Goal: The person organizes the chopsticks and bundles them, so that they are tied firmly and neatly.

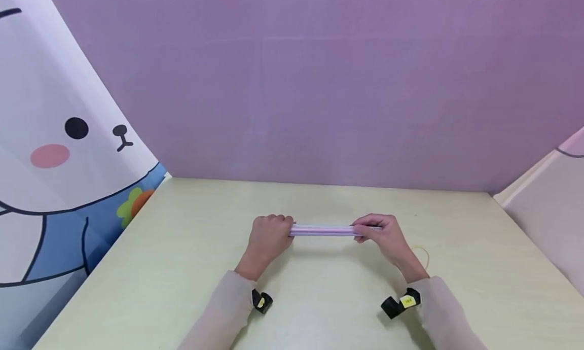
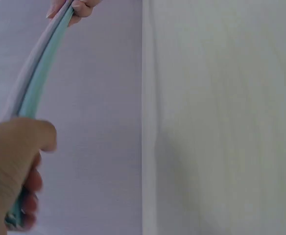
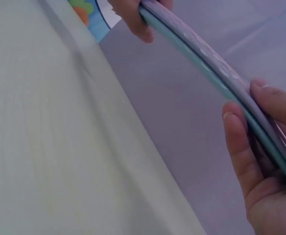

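Note:
A slim, long bundle in lavender and mint (image 1: 323,231) is held level above the table between both hands. Its exact kind cannot be told; edge-on, the lavender and mint layers (image 3: 202,54) lie side by side and look bowed. My left hand (image 1: 270,237) grips the left end, with fingers curled round it in the left wrist view. At the other end my right hand (image 1: 384,238) pinches it between thumb and fingers, and a short tip shows past the thumb. The parts inside both hands are hidden.
A thin yellow loop (image 1: 428,253) shows on the pale table (image 1: 182,289) beside the right wrist. Behind the table rises a purple backdrop (image 1: 319,96). A cartoon-printed cloth (image 1: 36,106) hangs at the left, a pale cloth (image 1: 554,208) at the right.

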A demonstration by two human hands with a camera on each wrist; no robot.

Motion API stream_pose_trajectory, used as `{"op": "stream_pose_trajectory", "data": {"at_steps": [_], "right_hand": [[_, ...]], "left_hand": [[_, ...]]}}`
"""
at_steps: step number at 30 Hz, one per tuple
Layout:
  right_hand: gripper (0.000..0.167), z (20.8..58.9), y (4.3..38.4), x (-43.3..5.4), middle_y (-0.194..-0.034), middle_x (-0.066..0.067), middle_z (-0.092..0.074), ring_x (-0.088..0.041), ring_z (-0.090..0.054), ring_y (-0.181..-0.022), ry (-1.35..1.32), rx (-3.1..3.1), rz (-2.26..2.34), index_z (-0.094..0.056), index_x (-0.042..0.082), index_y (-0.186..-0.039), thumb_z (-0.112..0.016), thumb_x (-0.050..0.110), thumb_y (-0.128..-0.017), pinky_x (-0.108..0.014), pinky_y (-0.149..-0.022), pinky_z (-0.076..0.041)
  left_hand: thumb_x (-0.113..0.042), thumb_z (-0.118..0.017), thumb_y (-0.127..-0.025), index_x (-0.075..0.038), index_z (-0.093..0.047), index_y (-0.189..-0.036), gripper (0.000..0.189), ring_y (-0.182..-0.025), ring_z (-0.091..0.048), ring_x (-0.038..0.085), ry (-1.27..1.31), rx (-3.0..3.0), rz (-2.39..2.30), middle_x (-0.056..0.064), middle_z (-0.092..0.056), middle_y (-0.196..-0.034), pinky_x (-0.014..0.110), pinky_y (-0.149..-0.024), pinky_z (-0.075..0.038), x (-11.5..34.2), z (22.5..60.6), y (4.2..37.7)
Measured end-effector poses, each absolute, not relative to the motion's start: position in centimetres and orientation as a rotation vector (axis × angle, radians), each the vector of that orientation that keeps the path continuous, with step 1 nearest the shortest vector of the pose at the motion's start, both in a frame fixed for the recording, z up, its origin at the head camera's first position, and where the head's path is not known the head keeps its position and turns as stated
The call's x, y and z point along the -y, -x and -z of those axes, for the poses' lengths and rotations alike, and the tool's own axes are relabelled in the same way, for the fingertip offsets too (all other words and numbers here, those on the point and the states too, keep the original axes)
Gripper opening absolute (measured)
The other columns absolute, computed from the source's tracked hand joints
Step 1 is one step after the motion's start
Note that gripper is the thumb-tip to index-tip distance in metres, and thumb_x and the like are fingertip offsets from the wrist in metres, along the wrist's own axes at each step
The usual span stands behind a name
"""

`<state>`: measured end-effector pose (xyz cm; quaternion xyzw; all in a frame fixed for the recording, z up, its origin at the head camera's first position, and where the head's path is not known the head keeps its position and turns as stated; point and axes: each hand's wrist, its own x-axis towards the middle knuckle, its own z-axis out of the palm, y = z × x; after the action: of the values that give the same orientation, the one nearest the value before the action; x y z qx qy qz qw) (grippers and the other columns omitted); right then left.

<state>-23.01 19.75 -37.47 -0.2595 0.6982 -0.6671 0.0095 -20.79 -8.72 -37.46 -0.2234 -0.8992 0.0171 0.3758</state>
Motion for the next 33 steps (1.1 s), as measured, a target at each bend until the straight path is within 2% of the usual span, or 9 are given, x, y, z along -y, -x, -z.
{"op": "stream_pose_trajectory", "data": {"at_steps": [5, 8, 12, 17, 19, 22, 26, 30, 33], "right_hand": [[0.011, 37.5, 23.2, -20.7, -0.081, 0.004, -0.070, -0.005, -0.065, -0.060, 0.778, -2.199, 2.066, -0.070, 0.000, -0.090, -0.060, -0.005, -0.088, -0.021, -0.058, -0.054], [0.010, 37.6, 23.3, -21.1, -0.079, 0.004, -0.069, -0.004, -0.065, -0.059, 0.748, -2.221, 2.033, -0.067, -0.010, -0.091, -0.061, -0.003, -0.088, -0.021, -0.056, -0.054], [0.019, 37.6, 23.3, -21.4, -0.080, 0.004, -0.069, -0.004, -0.065, -0.059, 0.733, -2.268, 1.994, -0.060, -0.020, -0.095, -0.060, -0.002, -0.089, -0.022, -0.056, -0.054], [0.010, 37.5, 23.0, -21.1, -0.077, 0.004, -0.067, -0.005, -0.062, -0.058, 0.756, -2.275, 2.040, -0.065, -0.010, -0.091, -0.059, -0.002, -0.090, -0.021, -0.054, -0.053], [0.011, 37.5, 22.7, -20.8, -0.077, 0.004, -0.066, -0.005, -0.060, -0.057, 0.768, -2.274, 2.060, -0.066, -0.005, -0.090, -0.057, 0.001, -0.092, -0.021, -0.053, -0.052], [0.016, 37.5, 22.4, -20.3, -0.076, 0.003, -0.064, -0.006, -0.058, -0.056, 0.762, -2.292, 2.058, -0.063, -0.007, -0.090, -0.054, 0.005, -0.095, -0.022, -0.051, -0.051], [0.018, 37.3, 22.2, -20.1, -0.075, 0.004, -0.062, -0.005, -0.058, -0.055, 0.683, -2.318, 2.070, -0.057, -0.012, -0.093, -0.055, 0.006, -0.094, -0.021, -0.050, -0.051], [0.006, 37.1, 22.2, -19.8, -0.078, 0.006, -0.062, -0.005, -0.059, -0.057, 0.625, -2.368, 2.082, -0.060, -0.002, -0.091, -0.058, 0.004, -0.092, -0.021, -0.053, -0.052], [0.004, 37.1, 22.2, -19.5, -0.079, 0.007, -0.062, -0.005, -0.060, -0.059, 0.576, -2.438, 2.084, -0.063, 0.004, -0.088, -0.061, 0.002, -0.090, -0.022, -0.053, -0.053]], "left_hand": [[-0.015, -0.082, -0.063, -0.012, -0.062, -0.069, 0.021, -0.049, -0.052, 0.008, 0.780, 2.223, 0.195, -0.004, -0.059, -0.062, 0.022, -0.043, -0.041, 8.9, 37.7, 21.3], [-0.012, -0.082, -0.064, -0.010, -0.066, -0.078, 0.022, -0.057, -0.054, 0.006, 0.922, 2.218, 0.373, -0.003, -0.061, -0.072, 0.020, -0.053, -0.047, 9.3, 38.0, 21.7], [-0.008, -0.080, -0.064, -0.008, -0.069, -0.085, 0.024, -0.062, -0.053, 0.006, 1.016, 2.201, 0.562, -0.002, -0.061, -0.077, 0.018, -0.059, -0.047, 9.5, 38.2, 21.9], [-0.005, -0.081, -0.062, -0.007, -0.069, -0.082, 0.023, -0.068, -0.054, 0.010, 0.924, 2.168, 0.670, -0.001, -0.062, -0.077, 0.020, -0.063, -0.048, 8.9, 38.3, 22.0], [-0.004, -0.081, -0.060, -0.008, -0.069, -0.079, 0.023, -0.068, -0.055, 0.010, 0.865, 2.164, 0.675, -0.001, -0.062, -0.076, 0.021, -0.063, -0.049, 8.6, 38.4, 21.8], [-0.005, -0.081, -0.060, -0.011, -0.065, -0.077, 0.024, -0.060, -0.052, 0.009, 0.802, 2.181, 0.606, -0.003, -0.061, -0.070, 0.021, -0.056, -0.047, 8.3, 38.3, 21.5], [-0.010, -0.078, -0.063, -0.014, -0.057, -0.073, 0.024, -0.046, -0.040, 0.005, 0.741, 2.240, 0.403, -0.006, -0.054, -0.057, 0.021, -0.043, -0.037, 8.0, 37.8, 21.1], [-0.011, -0.075, -0.070, -0.013, -0.054, -0.067, 0.022, -0.042, -0.028, 0.006, 0.653, 2.289, 0.181, -0.005, -0.046, -0.049, 0.021, -0.038, -0.025, 7.9, 37.4, 20.9], [-0.015, -0.074, -0.076, -0.012, -0.057, -0.066, 0.020, -0.041, -0.028, 0.008, 0.606, 2.301, 0.055, -0.004, -0.047, -0.048, 0.022, -0.037, -0.023, 7.9, 37.3, 20.8]]}}
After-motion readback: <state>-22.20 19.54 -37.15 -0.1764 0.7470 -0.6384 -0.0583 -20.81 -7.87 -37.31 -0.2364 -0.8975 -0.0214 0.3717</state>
